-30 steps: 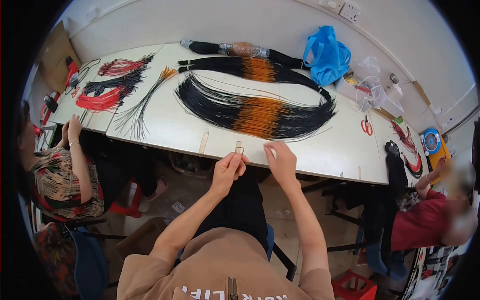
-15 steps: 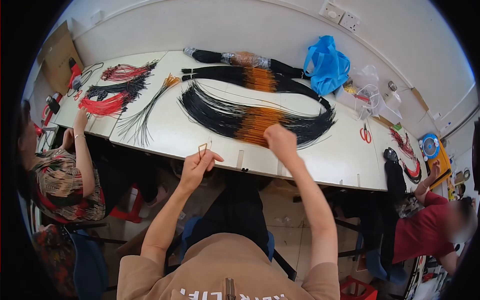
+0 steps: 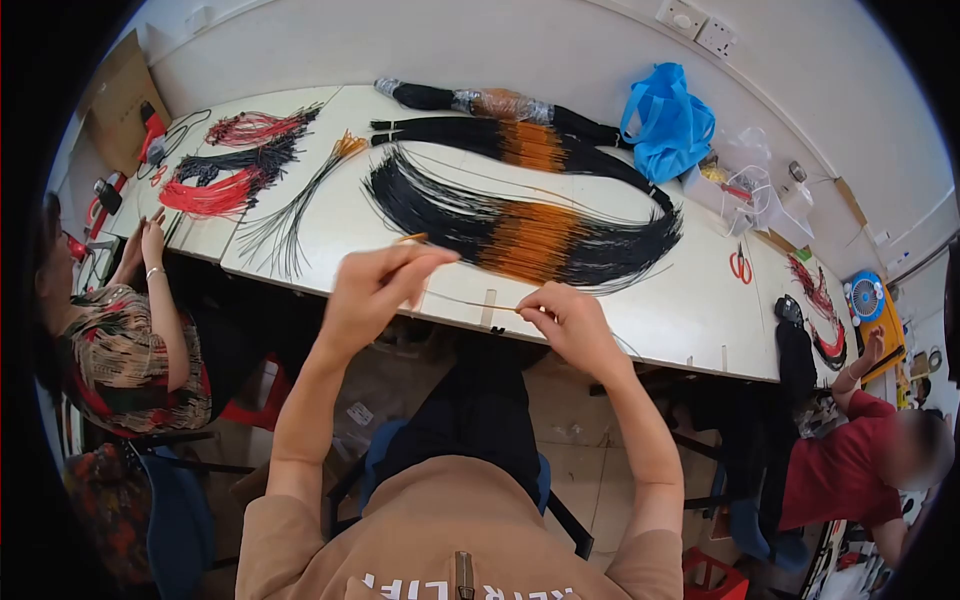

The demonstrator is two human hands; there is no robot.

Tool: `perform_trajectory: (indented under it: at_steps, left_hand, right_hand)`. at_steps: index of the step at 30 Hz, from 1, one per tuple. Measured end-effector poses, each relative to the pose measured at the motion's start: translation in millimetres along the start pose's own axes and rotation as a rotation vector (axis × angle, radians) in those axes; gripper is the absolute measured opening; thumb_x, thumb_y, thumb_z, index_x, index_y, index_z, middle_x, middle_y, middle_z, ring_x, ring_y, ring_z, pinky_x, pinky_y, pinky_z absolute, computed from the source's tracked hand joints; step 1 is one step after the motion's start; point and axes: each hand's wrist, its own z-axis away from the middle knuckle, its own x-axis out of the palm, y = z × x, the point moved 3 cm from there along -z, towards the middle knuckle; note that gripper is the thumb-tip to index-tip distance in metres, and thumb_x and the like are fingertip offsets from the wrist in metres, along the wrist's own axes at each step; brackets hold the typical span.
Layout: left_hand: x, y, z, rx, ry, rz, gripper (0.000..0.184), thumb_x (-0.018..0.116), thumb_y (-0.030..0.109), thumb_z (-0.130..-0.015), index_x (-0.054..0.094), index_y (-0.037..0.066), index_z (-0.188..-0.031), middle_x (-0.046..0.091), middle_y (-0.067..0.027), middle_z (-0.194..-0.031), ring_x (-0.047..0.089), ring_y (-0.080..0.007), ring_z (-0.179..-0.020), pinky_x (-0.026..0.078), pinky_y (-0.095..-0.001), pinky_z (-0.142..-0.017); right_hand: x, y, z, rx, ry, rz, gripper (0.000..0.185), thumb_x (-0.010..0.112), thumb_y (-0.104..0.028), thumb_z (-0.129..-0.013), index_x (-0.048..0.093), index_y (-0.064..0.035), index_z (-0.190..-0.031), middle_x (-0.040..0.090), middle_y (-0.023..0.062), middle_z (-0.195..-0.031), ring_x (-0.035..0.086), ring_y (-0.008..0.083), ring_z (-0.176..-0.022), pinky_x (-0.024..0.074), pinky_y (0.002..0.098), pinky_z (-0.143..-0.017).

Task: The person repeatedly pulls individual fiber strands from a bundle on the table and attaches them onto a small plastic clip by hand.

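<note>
My left hand [image 3: 372,292] is raised over the front of the table, its fingers bent together and slightly blurred. A small orange-brown piece shows just above its fingers. My right hand [image 3: 568,322] pinches a thin wire [image 3: 508,308] with an orange section, near the table's front edge. Behind my hands lies a fanned bundle of black wires with an orange middle [image 3: 528,242]. A second black and orange bundle [image 3: 530,145] lies behind that one.
Black wires with orange ends [image 3: 318,190] lie left of the bundle, red wires [image 3: 212,192] farther left. A blue bag [image 3: 668,125], red-handled scissors [image 3: 740,264] and a fan [image 3: 864,298] stand or lie to the right. Co-workers sit on both sides.
My right hand has come back from the wire bundle toward the table's edge with a wire. My left hand has risen and moved closer over the table.
</note>
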Motion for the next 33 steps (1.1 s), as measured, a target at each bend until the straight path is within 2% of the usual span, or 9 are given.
perform_trajectory:
  at_steps: [1,3,4,8,13,19,24,29,33]
  left_hand:
    - [8.1,-16.6,-10.5,-0.007,0.001,-0.002,0.016,0.062,0.009,-0.09,0.073,-0.002,-0.094,0.051,0.0019,-0.056,0.036,-0.0058,-0.05,0.03,-0.0204,-0.049]
    - [28.6,-52.4,-24.8,0.026,-0.192,-0.218,0.016,0.067,0.01,-0.086,0.074,-0.002,-0.094,0.061,-0.0026,-0.06,0.042,-0.0091,-0.051,0.038,-0.0225,-0.052]
    - [30.8,-62.3,-25.3,0.026,-0.194,-0.22,0.016,0.067,0.01,-0.086,0.074,-0.002,-0.094,0.061,-0.0026,-0.06,0.042,-0.0091,-0.051,0.038,-0.0225,-0.052]
    - [42.5,-98.6,-19.3,-0.141,-0.471,-0.273,0.017,0.071,0.012,-0.083,0.074,-0.003,-0.092,0.067,-0.0053,-0.067,0.049,-0.0105,-0.055,0.043,-0.0227,-0.057]
    - [39.4,-132.1,0.0,-0.331,-0.434,-0.151,0.017,0.074,0.013,-0.081,0.074,-0.003,-0.087,0.07,-0.0061,-0.071,0.054,-0.0107,-0.057,0.046,-0.0222,-0.06]
    - [36.8,-149.1,9.2,-0.406,-0.376,-0.099,0.016,0.074,0.013,-0.08,0.074,-0.003,-0.085,0.07,-0.0058,-0.07,0.056,-0.0111,-0.058,0.046,-0.0218,-0.061]
    - [33.7,-144.6,9.0,-0.386,-0.366,-0.114,0.018,0.075,0.013,-0.08,0.074,-0.004,-0.086,0.069,-0.0064,-0.068,0.054,-0.0114,-0.056,0.046,-0.0225,-0.06]
    - [33.5,-134.1,7.3,-0.362,-0.41,-0.283,0.018,0.074,0.012,-0.08,0.073,-0.004,-0.088,0.069,-0.0074,-0.071,0.055,-0.0137,-0.058,0.046,-0.0242,-0.061]
    - [53.5,-123.6,1.3,0.034,-0.311,-0.33,0.015,0.074,0.006,-0.08,0.072,-0.004,-0.092,0.064,-0.0054,-0.074,0.051,-0.0132,-0.061,0.041,-0.0255,-0.058]
  right_hand:
    - [6.6,1.7,3.7,0.037,-0.015,-0.015,0.005,0.067,-0.006,-0.082,0.07,-0.0032,-0.085,0.064,0.0027,-0.078,0.052,0.0162,-0.063,0.0427,0.0267,-0.06]
    - [17.3,7.0,7.3,0.111,-0.037,-0.045,0.005,0.067,-0.007,-0.082,0.069,-0.0032,-0.084,0.064,0.0034,-0.078,0.053,0.0168,-0.064,0.043,0.0272,-0.06]
    - [21.0,11.0,7.5,0.112,-0.034,-0.047,0.005,0.067,-0.007,-0.082,0.069,-0.0032,-0.084,0.064,0.0034,-0.078,0.053,0.0168,-0.064,0.043,0.0272,-0.06]
    - [31.6,30.4,14.4,0.126,-0.002,0.025,0.007,0.066,-0.01,-0.084,0.069,-0.0034,-0.083,0.063,0.0037,-0.078,0.053,0.0178,-0.064,0.0434,0.0281,-0.061]
    - [42.4,43.6,20.4,0.205,-0.065,0.026,0.011,0.063,-0.013,-0.085,0.069,-0.0051,-0.081,0.065,0.0032,-0.079,0.058,0.0215,-0.072,0.0457,0.0312,-0.066]
    - [56.2,54.7,25.7,0.17,-0.025,0.003,0.008,0.065,-0.009,-0.084,0.068,-0.0023,-0.081,0.063,0.0039,-0.078,0.053,0.0188,-0.064,0.0435,0.0286,-0.061]
    - [61.6,53.8,25.5,0.18,-0.018,-0.019,0.008,0.065,-0.008,-0.083,0.068,-0.0017,-0.08,0.063,0.0038,-0.078,0.053,0.0185,-0.065,0.0434,0.0284,-0.061]
    - [63.6,50.7,26.0,0.192,-0.028,-0.034,0.008,0.065,-0.009,-0.082,0.067,-0.0014,-0.079,0.063,0.0035,-0.078,0.053,0.0181,-0.065,0.0433,0.0283,-0.061]
    - [64.2,47.6,26.5,0.176,-0.036,-0.028,0.007,0.065,-0.008,-0.083,0.068,-0.0014,-0.081,0.063,0.004,-0.079,0.054,0.018,-0.066,0.0438,0.0281,-0.062]
